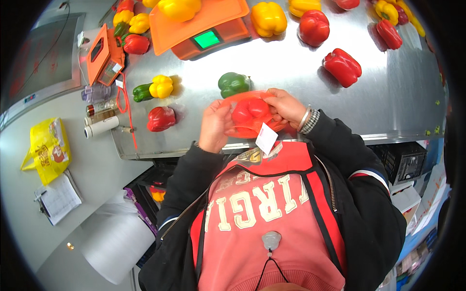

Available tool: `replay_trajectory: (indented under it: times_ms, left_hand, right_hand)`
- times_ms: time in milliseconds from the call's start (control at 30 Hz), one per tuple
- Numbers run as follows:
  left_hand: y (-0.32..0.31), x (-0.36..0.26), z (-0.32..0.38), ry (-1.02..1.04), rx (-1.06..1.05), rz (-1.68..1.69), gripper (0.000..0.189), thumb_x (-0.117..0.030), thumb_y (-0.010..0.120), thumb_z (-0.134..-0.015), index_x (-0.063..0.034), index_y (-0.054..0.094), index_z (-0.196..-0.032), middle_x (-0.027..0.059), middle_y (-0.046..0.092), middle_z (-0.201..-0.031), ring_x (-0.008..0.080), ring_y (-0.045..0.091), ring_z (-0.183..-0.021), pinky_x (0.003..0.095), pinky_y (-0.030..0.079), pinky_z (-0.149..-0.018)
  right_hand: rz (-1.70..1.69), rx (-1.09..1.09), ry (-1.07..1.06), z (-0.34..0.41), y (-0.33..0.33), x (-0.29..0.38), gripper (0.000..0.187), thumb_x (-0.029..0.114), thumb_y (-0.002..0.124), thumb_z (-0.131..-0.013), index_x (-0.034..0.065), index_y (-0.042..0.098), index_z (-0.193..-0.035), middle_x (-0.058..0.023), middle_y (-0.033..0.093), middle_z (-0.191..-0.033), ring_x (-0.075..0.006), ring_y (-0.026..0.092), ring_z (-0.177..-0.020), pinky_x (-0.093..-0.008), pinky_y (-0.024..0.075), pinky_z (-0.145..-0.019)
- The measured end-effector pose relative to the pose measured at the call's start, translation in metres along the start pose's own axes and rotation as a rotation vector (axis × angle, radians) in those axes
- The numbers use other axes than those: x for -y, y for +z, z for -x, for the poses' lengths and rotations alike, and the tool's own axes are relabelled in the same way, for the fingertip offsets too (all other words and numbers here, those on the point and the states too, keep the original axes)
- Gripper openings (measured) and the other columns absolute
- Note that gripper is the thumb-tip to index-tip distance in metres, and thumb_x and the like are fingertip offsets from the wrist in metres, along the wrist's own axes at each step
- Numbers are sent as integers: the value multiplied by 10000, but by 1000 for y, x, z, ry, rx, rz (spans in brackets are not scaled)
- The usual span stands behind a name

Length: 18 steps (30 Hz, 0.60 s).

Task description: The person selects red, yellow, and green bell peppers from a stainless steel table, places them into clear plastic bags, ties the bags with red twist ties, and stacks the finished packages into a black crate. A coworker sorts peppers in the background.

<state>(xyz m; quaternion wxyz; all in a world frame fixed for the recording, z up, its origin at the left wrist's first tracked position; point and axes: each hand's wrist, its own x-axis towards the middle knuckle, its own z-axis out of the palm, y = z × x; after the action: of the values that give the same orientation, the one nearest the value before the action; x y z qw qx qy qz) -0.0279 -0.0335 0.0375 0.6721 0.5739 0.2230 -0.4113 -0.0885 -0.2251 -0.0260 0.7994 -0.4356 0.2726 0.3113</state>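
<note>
A red mesh bag (240,131) with a red bell pepper (251,110) inside is stretched between my two hands at the near edge of the steel table. My left hand (215,125) grips one side of it. The opposite upper edge is pinched in my right hand (285,107), which has bracelets at the wrist. From the bag hangs a white tag (266,139). Just beyond lies a green bell pepper (234,84). Further left, a small yellow pepper (161,86) touches a green one (142,92), with a red pepper (161,119) nearer me.
An orange scale (209,40) with a lit display carries a yellow pepper. Several loose peppers lie behind and right, among them a red one (342,67). An orange device (105,58), bottles (102,126) and a red cord (129,109) are at the left. Black crates (407,163) stand below the table.
</note>
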Motion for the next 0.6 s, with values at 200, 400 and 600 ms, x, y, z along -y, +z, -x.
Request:
replay_trajectory:
  times_ms: [200, 400, 600]
  left_hand:
    - [-19, 58, -30, 32, -84, 171, 127, -153, 484, -966, -67, 522, -882, -61, 400, -542, 35, 274, -374, 235, 217, -349]
    - [-51, 104, -70, 272, -136, 157, 154, -143, 526, -944, -32, 562, -845, 6, 573, -703, 56, 504, -577, 220, 401, -506]
    - [-54, 131, -102, 417, -316, -20, 130, -139, 591, -927, -12, 593, -896, 52, 651, -837, 101, 599, -718, 260, 489, -633]
  right_hand:
    - [283, -36, -76, -57, -39, -38, 226, 246, 513, -936, 44, 612, -958, -24, 619, -703, -85, 561, -504, -223, 428, -423]
    - [326, -192, -460, -122, -60, -104, 293, 275, 582, -883, -13, 585, -935, -157, 631, -714, -241, 615, -597, -359, 492, -545]
    - [433, -162, -536, -116, -55, -104, 274, 256, 627, -881, 21, 536, -989, -150, 650, -914, -214, 633, -853, -336, 502, -749]
